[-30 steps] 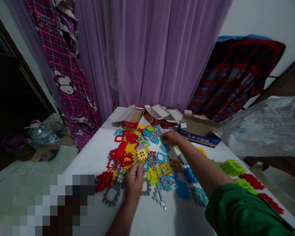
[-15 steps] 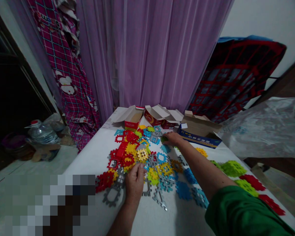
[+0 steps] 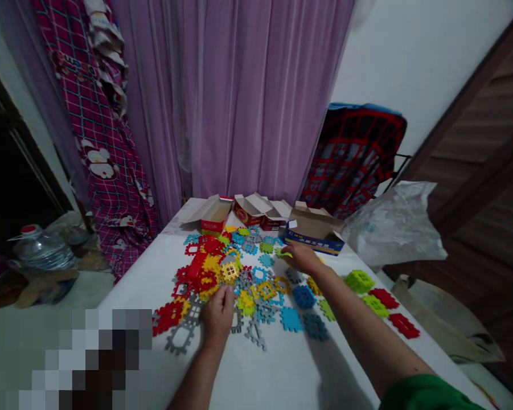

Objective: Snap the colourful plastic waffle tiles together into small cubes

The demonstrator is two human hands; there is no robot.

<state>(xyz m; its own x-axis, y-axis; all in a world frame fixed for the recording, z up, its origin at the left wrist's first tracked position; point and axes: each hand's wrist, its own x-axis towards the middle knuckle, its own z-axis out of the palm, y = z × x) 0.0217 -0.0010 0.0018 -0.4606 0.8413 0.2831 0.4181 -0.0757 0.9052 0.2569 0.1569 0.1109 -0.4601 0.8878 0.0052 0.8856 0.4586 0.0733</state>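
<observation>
Toward the left edge of a white tabletop point(image 3: 260, 381), loose red pieces point(image 3: 166, 318) could scatter if the left forearm swings outward. The left hand point(image 3: 217, 313) lies curled beside a gray window piece point(image 3: 195, 311); whether it holds anything cannot be told. Nearer the far edge, the right hand point(image 3: 302, 258) has bent fingers at a light-green piece point(image 3: 283, 251), in front of a blue box point(image 3: 314, 242); whether they pinch or merely touch it is unclear. A weak pinch could drop the piece, and a low-swinging right forearm point(image 3: 358, 330) could push the red frame point(image 3: 403, 325) over the right edge. A water bottle point(image 3: 42, 250) stands on the floor at left; an open red box point(image 3: 213, 226) and dark red boxes point(image 3: 246, 217) line the far edge. The blue box's wall limits the right hand's forward reach; a plastic bag point(image 3: 393, 228) crowds the right edge.
</observation>
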